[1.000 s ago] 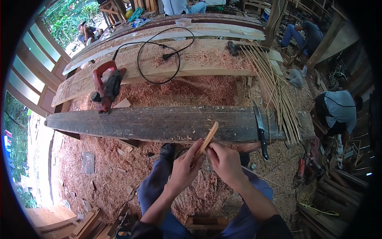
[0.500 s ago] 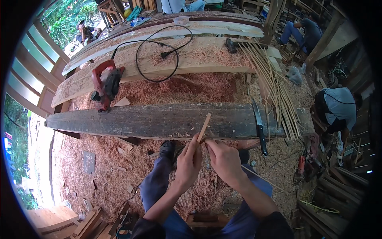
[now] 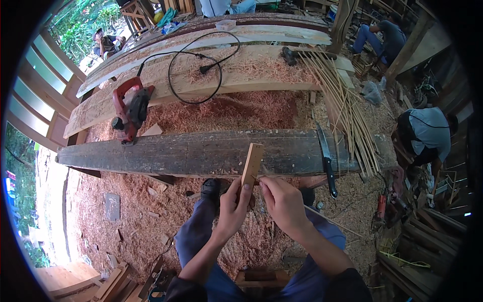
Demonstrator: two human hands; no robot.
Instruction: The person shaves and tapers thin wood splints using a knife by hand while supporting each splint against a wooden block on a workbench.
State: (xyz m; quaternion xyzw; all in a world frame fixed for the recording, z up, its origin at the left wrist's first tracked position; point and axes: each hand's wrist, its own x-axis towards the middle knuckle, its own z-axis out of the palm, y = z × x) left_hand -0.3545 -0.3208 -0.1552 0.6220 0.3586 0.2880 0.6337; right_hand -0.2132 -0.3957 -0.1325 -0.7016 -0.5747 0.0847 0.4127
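My left hand [image 3: 233,206] is closed around a small flat wooden piece [image 3: 252,163], held upright with its broad face showing and the thumb on its lower part. Close beside it, my right hand [image 3: 283,201] pinches the end of a thin bamboo stick [image 3: 334,222], which passes under the hand and comes out over my right thigh. The stick's tip meets the wooden piece's edge; my fingers hide whether it goes in. Beyond my hands lies a dark worn plank [image 3: 211,151], with a black-handled knife [image 3: 328,161] across its right part.
A bundle of bamboo sticks [image 3: 347,110] lies right of the knife. A red electric planer [image 3: 132,110] rests on the plank's left, its cord [image 3: 220,75] looped over a pale board [image 3: 251,75]. A hammer [image 3: 289,56] lies farther back. Shavings cover the floor [image 3: 136,216]. Other people sit around.
My left hand has turned the wooden piece so that its broad face shows instead of its narrow edge. My left hand has shifted slightly left; the right hand stays nearly in place.
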